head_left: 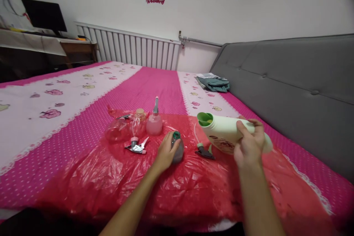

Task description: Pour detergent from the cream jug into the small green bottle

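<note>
My left hand (166,151) grips a small grey bottle (178,150) with a green open neck, standing on the red plastic sheet (116,180). My right hand (249,143) holds a large pale-green bottle (224,132) tilted on its side, its green spout pointing left, above and right of the small bottle. A green-and-black spray head (204,150) lies between the two bottles. To the left stand a pink spray bottle (154,121) with its nozzle on, two clear empty bottles (127,128), and a loose pink-and-silver spray head (136,146).
The sheet lies on a bed with a pink dotted and floral cover (55,99). A grey padded headboard (290,84) runs along the right. Folded grey-green clothes (214,83) lie at the far side. A white radiator (129,46) and a desk (63,46) stand behind.
</note>
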Available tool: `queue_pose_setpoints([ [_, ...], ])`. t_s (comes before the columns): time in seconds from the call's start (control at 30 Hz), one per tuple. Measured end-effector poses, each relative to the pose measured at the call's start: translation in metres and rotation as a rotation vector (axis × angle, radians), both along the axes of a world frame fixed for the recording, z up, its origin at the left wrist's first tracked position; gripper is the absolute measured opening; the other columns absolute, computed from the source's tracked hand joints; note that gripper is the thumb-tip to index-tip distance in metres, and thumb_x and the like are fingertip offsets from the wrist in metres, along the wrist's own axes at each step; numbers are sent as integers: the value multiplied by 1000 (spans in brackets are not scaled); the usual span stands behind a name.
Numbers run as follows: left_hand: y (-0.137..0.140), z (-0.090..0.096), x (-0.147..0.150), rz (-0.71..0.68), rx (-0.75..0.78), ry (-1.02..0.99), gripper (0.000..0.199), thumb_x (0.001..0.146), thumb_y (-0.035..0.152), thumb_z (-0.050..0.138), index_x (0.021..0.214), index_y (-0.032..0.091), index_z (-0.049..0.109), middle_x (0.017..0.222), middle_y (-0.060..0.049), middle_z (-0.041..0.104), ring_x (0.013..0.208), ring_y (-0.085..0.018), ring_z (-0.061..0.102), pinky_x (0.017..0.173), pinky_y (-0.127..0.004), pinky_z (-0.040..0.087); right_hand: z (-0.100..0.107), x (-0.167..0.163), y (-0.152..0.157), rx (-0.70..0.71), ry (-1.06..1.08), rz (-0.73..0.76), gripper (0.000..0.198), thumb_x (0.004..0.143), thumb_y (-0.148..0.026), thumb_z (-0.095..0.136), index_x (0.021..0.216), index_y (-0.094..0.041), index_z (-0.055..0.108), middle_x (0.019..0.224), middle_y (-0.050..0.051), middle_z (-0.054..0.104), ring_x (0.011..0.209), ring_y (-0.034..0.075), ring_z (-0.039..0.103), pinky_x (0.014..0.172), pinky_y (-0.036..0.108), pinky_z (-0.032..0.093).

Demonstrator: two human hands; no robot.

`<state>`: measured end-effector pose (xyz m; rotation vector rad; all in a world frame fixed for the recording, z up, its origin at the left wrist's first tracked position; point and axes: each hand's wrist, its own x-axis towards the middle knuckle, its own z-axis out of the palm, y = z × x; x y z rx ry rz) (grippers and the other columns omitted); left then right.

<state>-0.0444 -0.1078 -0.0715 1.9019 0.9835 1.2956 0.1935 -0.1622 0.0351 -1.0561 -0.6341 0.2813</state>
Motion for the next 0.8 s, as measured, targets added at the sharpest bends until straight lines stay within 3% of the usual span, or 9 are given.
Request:
queue_pose_setpoints([
  [0.1, -3, 1, -1, -7, -6, 3, 34, 102, 42, 60, 124, 16, 63, 123, -10, 66, 113, -25, 64, 101, -50, 53, 0, -13, 1, -27, 39, -40, 55, 91, -25, 63, 139, -7, 43, 122, 11, 51, 104, 5, 53, 89, 15, 53],
  [0.23, -6, 7, -2, -30, -21, 25, 34, 102, 42, 59, 125, 16, 62, 123, -10, 66, 114, -25, 64, 102, -51, 52, -6, -29, 4, -64, -19, -67, 49, 89, -27, 66, 129, -5, 50, 120, 11, 52, 107, 6, 53, 94, 18, 54],
  [0.47, -14, 17, -9, -80, -42, 101, 33, 105, 41, 51, 126, 18, 60, 122, -10, 66, 115, -25, 63, 105, -48, 49, -25, -43, 4, -112, -100, -67, 48, 86, -34, 70, 119, -4, 53, 113, 9, 54, 100, 3, 51, 89, 15, 51],
  [0.6, -16, 27, -21, -180, -40, 155, 36, 103, 40, 49, 133, 22, 57, 133, -11, 65, 126, -26, 60, 111, -41, 46, -35, -45, 6, -128, -139, -23, 53, 87, -40, 70, 122, -4, 53, 114, 10, 54, 99, 4, 52, 86, 15, 50],
  [0.8, -10, 25, -42, -264, -37, 199, 53, 95, 35, 60, 146, 23, 52, 149, -13, 58, 137, -30, 56, 118, -47, 42, -39, -44, 5, -115, -196, -42, 56, 92, -47, 63, 128, -5, 50, 113, 10, 53, 97, 3, 50, 84, 14, 50],
])
